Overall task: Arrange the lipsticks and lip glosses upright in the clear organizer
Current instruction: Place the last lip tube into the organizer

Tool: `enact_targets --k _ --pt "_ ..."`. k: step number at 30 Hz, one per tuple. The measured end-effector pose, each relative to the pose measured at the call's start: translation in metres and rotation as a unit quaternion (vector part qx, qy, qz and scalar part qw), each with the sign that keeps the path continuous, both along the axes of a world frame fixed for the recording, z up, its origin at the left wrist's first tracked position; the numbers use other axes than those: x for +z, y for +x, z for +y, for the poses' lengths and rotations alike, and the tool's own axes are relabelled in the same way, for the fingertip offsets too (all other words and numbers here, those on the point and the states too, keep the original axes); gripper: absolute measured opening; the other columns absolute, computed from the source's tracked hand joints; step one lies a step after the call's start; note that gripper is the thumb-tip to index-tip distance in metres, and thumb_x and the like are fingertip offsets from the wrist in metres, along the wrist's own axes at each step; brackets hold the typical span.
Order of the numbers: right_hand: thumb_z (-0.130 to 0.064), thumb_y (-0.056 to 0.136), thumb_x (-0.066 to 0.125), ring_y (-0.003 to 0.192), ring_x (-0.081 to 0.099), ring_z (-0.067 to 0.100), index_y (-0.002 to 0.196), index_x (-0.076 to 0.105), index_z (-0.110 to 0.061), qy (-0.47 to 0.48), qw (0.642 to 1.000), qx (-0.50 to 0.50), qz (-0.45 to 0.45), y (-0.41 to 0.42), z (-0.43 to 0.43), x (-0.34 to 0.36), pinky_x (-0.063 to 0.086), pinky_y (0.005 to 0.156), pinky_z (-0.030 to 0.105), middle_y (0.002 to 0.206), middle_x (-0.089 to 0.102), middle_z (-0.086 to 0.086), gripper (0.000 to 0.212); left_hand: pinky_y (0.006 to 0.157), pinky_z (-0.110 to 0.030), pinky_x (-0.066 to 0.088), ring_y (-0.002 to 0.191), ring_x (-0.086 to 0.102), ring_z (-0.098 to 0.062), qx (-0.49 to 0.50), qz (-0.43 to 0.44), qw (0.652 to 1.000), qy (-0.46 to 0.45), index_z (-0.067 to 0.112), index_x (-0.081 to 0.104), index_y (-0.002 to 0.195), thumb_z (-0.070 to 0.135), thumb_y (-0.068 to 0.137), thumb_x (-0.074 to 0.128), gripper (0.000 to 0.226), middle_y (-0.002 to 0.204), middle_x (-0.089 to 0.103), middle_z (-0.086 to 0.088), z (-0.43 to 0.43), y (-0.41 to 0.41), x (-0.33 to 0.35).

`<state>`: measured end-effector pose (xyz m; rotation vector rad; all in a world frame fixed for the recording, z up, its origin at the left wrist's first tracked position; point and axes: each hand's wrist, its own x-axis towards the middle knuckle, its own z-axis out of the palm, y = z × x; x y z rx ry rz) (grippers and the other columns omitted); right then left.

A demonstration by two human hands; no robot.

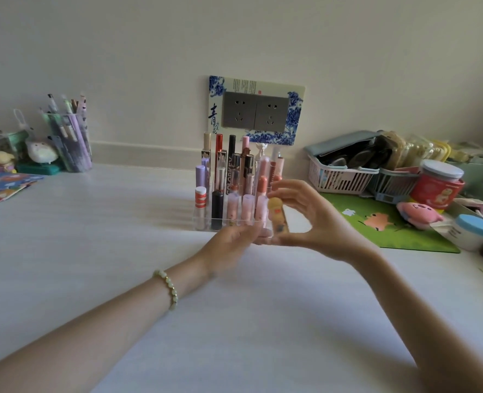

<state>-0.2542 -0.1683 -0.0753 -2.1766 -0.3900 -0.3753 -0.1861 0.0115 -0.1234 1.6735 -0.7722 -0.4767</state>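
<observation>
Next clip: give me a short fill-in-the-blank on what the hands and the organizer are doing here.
1. The right hand holds a small tube with a ____ cap.
2. The beaded bracelet sits on the ____ wrist.
3. The tubes in the clear organizer stand ____.
4. On the wall behind the organizer is a double power ____.

Missing words: yellow; left; upright; socket

- Black tube (230, 173) in organizer (206, 222): white lettering running up its side, reads "COLORKEY", lower letters partly hidden.
- Socket surround (255, 84) on wall: large black brush character "青" at left, smaller characters below it too blurred to read.
- Red tin (435, 191), white jar (471, 232): print unreadable.
</observation>
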Motion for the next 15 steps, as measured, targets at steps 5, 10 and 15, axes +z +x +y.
enact_targets --k 5,10,15 --pt "-0.029 0.062 0.084 0.125 0.048 0.014 0.129 0.044 -0.019 -0.034 0.998 0.009 -0.052 0.003 0.026 -0.005 0.038 0.107 0.034 0.129 0.053 -0.006 0.078 0.086 -0.022 0.049 0.103 0.066 -0.013 0.004 0.111 0.989 -0.094 0.022 0.074 0.094 0.046 0.086 0.049 0.036 0.103 0.073 -0.002 0.005 0.002 0.011" --pt "-0.037 0.070 0.076 0.125 0.048 0.010 0.128 0.047 -0.022 -0.013 0.999 -0.003 -0.037 0.005 0.027 -0.009 0.038 0.107 0.035 0.129 0.055 -0.009 0.066 0.096 -0.031 0.047 0.101 0.066 -0.015 0.016 0.097 0.990 -0.101 0.020 0.075 0.097 0.046 0.075 0.062 0.036 0.098 0.074 -0.002 0.007 0.006 0.006" --pt "-0.033 0.083 0.062 0.096 0.065 0.005 0.104 0.066 -0.026 0.029 0.997 -0.073 -0.029 0.010 0.026 -0.007 0.050 0.092 0.028 0.101 0.070 -0.011 0.022 0.091 -0.020 0.044 0.089 0.063 0.004 0.044 0.038 0.996 -0.064 0.024 0.073 0.101 0.045 0.072 0.063 0.037 0.096 0.074 0.009 0.005 0.008 0.003"
